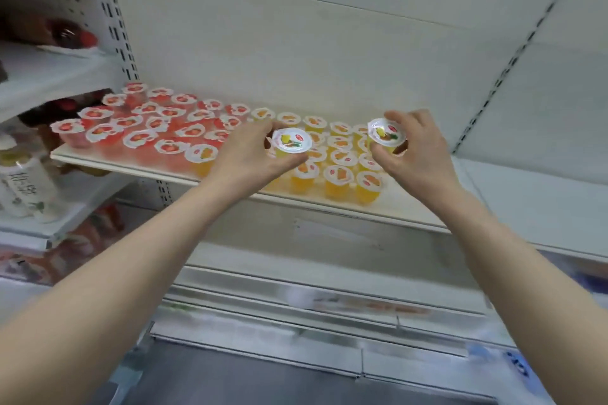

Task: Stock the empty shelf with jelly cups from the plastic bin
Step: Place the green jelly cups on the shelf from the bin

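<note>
Left hand (250,158) grips a yellow cup (291,141), fingers curled round its sides. Right hand (419,154) grips a second cup (385,132) likewise. Both are held just above the shelf (131,167), over the orange cups (339,174) standing mid-shelf. Red cups (148,128) crowd its left end. Bottles (23,181) stand on neighbouring shelves, left.
</note>
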### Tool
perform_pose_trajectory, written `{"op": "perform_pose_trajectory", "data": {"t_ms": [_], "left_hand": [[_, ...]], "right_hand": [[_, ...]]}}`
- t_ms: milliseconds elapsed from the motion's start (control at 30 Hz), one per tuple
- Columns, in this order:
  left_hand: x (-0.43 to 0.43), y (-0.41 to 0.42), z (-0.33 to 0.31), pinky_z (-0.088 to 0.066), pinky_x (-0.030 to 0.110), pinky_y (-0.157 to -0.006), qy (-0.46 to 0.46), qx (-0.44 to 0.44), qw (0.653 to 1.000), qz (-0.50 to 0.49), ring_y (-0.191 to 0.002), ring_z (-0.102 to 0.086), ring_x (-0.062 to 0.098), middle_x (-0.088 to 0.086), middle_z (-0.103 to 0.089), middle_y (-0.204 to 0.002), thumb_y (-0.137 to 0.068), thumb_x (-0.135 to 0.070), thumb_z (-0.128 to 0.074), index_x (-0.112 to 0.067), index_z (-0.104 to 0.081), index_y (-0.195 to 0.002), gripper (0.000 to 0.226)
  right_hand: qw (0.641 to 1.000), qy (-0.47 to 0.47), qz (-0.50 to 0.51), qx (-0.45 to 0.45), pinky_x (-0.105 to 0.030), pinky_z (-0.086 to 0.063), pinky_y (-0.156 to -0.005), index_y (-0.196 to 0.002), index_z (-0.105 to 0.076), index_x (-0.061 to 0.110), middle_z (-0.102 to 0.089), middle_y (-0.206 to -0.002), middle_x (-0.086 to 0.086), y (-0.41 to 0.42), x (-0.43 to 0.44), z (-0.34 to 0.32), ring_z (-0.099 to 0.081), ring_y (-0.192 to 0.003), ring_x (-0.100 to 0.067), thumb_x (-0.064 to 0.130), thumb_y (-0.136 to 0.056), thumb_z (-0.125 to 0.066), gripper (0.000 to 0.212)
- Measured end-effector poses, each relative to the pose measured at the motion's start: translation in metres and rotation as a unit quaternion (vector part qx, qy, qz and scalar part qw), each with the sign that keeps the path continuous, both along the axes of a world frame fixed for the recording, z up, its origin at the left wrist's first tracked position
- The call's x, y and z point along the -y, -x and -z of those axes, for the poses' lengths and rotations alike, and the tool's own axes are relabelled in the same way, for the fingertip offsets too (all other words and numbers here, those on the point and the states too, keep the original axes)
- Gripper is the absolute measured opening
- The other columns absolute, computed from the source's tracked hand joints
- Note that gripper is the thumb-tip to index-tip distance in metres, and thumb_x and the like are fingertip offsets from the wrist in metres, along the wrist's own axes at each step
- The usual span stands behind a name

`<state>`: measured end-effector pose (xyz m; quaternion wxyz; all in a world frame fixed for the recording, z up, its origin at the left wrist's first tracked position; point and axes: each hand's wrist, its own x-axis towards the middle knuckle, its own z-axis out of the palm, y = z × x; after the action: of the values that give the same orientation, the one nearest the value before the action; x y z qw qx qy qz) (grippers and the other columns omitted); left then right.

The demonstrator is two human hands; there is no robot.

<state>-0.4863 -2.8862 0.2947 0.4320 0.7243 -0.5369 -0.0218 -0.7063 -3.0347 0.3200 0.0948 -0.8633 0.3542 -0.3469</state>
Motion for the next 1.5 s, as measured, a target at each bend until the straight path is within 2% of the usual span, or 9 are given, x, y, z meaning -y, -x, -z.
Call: {"op": "perform_pose_trajectory", "data": {"t_ms": [133,333,533,733,933,1067,1267,1367,1500], "left_hand": [[0.04,0.036,-0.005,-0.047,0.03,-0.08,0.009,-0.002,1.0,0.002,-0.092,-0.058,0.011,-0.01,-0.066,-0.103,-0.074,-0.048,-0.075,-0.025,-0.063,-0.116,0.049],[0.069,0.067,-0.001,-0.05,0.036,-0.087,-0.001,-0.008,1.0,-0.008,-0.098,-0.059,0.01,-0.011,-0.065,-0.107,-0.074,-0.047,-0.076,-0.024,-0.061,-0.12,0.053],[0.075,0.072,0.009,-0.052,0.041,-0.083,-0.018,0.007,1.0,-0.014,-0.095,-0.06,0.01,-0.018,-0.065,-0.1,-0.064,-0.068,-0.068,-0.033,-0.063,-0.11,0.058],[0.075,0.077,0.013,-0.04,0.03,-0.084,-0.02,0.06,0.998,-0.028,-0.101,-0.05,0.014,-0.012,-0.055,-0.102,-0.069,-0.063,-0.073,-0.031,-0.064,-0.111,0.054],[0.084,0.096,0.009,-0.044,0.031,-0.087,-0.033,0.088,0.996,0.012,-0.101,-0.051,0.012,-0.011,-0.06,-0.105,-0.071,-0.06,-0.067,-0.03,-0.063,-0.117,0.056],[0.096,0.117,0.005,-0.041,0.03,-0.092,-0.044,0.107,0.993,0.037,-0.11,-0.05,0.014,-0.009,-0.061,-0.114,-0.067,-0.054,-0.062,-0.029,-0.061,-0.12,0.059],[0.119,0.147,0.017,-0.037,0.034,-0.095,-0.074,0.213,0.972,0.063,-0.109,-0.049,0.021,-0.006,-0.064,-0.108,-0.07,-0.06,-0.064,-0.027,-0.064,-0.114,0.055],[0.13,0.155,0.029,-0.033,0.041,-0.105,-0.069,0.281,0.956,0.054,-0.114,-0.048,0.025,-0.002,-0.065,-0.109,-0.068,-0.068,-0.061,-0.024,-0.069,-0.11,0.061],[0.14,0.158,0.043,-0.027,0.05,-0.112,-0.07,0.306,0.949,0.043,-0.118,-0.047,0.028,0.002,-0.06,-0.111,-0.066,-0.066,-0.066,-0.019,-0.071,-0.105,0.061]], "right_hand": [[0.998,-0.042,0.038,-0.033,-0.024,-0.038,-0.088,-0.13,-0.052,0.017,-0.053,-0.122,-0.005,0.043,0.043,0.003,-0.054,-0.108,-0.018,0.029,-0.081,-0.071,0.054],[0.989,-0.119,0.018,-0.082,-0.028,-0.038,-0.075,-0.112,-0.052,0.019,-0.059,-0.106,-0.002,0.062,0.079,0.044,-0.056,-0.093,-0.02,0.03,-0.076,-0.075,0.043],[0.982,-0.147,0.012,-0.121,-0.031,-0.04,-0.078,-0.109,-0.056,0.021,-0.06,-0.11,-0.003,0.051,0.093,0.07,-0.056,-0.102,-0.023,0.035,-0.081,-0.072,0.036],[0.985,-0.137,0.007,-0.104,-0.03,-0.038,-0.079,-0.108,-0.057,0.02,-0.061,-0.113,-0.003,0.045,0.102,0.074,-0.056,-0.105,-0.023,0.035,-0.084,-0.071,0.031],[0.982,-0.106,-0.009,-0.154,-0.031,-0.04,-0.078,-0.113,-0.056,0.022,-0.057,-0.117,-0.004,0.051,0.106,0.071,-0.057,-0.099,-0.024,0.039,-0.085,-0.07,0.036],[0.98,-0.07,-0.035,-0.182,-0.027,-0.038,-0.086,-0.122,-0.058,0.024,-0.051,-0.129,0.0,0.064,0.112,0.059,-0.052,-0.114,-0.02,0.047,-0.088,-0.064,0.042],[0.988,-0.016,-0.015,-0.153,-0.031,-0.037,-0.095,-0.127,-0.059,0.017,-0.053,-0.132,-0.003,0.085,0.127,0.046,-0.047,-0.122,-0.023,0.039,-0.098,-0.049,0.038],[0.99,-0.01,-0.016,-0.143,-0.032,-0.038,-0.095,-0.126,-0.059,0.015,-0.054,-0.131,-0.004,0.091,0.132,0.048,-0.048,-0.121,-0.024,0.038,-0.099,-0.048,0.036],[0.991,-0.001,-0.022,-0.133,-0.031,-0.037,-0.094,-0.125,-0.059,0.014,-0.054,-0.131,-0.005,0.095,0.136,0.051,-0.049,-0.12,-0.024,0.036,-0.099,-0.049,0.035]]}}
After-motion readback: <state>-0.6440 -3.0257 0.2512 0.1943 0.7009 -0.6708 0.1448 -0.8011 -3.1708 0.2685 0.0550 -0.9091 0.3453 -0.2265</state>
